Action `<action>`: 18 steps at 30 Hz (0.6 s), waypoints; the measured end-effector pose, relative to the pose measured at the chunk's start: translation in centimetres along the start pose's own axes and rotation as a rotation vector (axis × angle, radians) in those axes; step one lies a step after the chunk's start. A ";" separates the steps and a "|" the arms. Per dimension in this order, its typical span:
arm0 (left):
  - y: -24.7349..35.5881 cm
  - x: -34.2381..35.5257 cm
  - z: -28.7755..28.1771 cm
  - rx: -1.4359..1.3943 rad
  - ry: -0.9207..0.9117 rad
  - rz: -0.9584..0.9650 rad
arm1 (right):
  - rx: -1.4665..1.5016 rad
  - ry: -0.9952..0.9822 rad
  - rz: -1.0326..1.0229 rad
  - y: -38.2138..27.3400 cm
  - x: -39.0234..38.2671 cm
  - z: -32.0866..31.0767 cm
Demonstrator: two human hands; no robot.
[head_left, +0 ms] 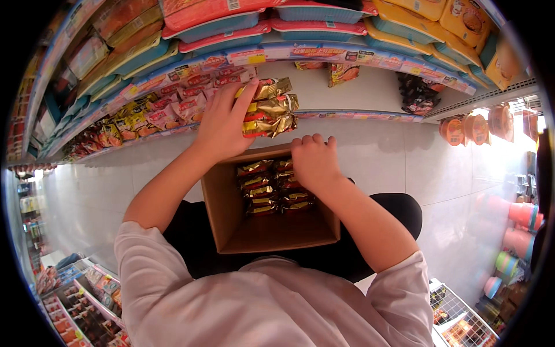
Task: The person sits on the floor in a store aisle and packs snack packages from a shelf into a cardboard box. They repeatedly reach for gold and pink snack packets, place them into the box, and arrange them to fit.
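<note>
Head | left hand (224, 122) — holds gold packets (273, 109) | printed shelf strip (312, 52)

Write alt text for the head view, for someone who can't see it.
A person's left hand holds several gold-wrapped packets near a low store shelf, just beyond an open cardboard box. The right hand is at the box's far right corner, and more gold packets sit inside in two columns.

Shelf-edge strip (312, 51): printed lettering | yellow tag (256, 59): print too small | red food pack (202, 10): barcode
</note>
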State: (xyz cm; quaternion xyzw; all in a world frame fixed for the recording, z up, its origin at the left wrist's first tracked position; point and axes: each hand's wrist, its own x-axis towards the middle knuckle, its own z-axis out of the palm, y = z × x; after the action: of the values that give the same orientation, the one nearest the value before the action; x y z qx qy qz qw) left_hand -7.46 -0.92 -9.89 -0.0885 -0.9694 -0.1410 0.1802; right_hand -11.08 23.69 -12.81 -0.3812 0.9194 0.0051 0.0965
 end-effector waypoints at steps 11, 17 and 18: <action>6.1 -5.7 -12.1 -0.355 -0.123 0.018 | 0.180 0.039 -0.027 4.2 0.8 0.5; 7.8 -8.3 -7.8 -0.342 -0.536 -0.102 | 0.183 0.057 -0.032 3.6 0.9 0.6; 7.9 -9.1 -6.0 -0.273 -0.587 -0.121 | 0.176 0.053 -0.035 3.4 0.9 0.4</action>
State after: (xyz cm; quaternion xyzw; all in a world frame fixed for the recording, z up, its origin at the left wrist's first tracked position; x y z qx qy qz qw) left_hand 4.59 3.67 -6.00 -0.0910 -0.9557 -0.2483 -0.1293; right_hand -13.98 25.50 -13.55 -0.3872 0.9118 -0.0874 0.1054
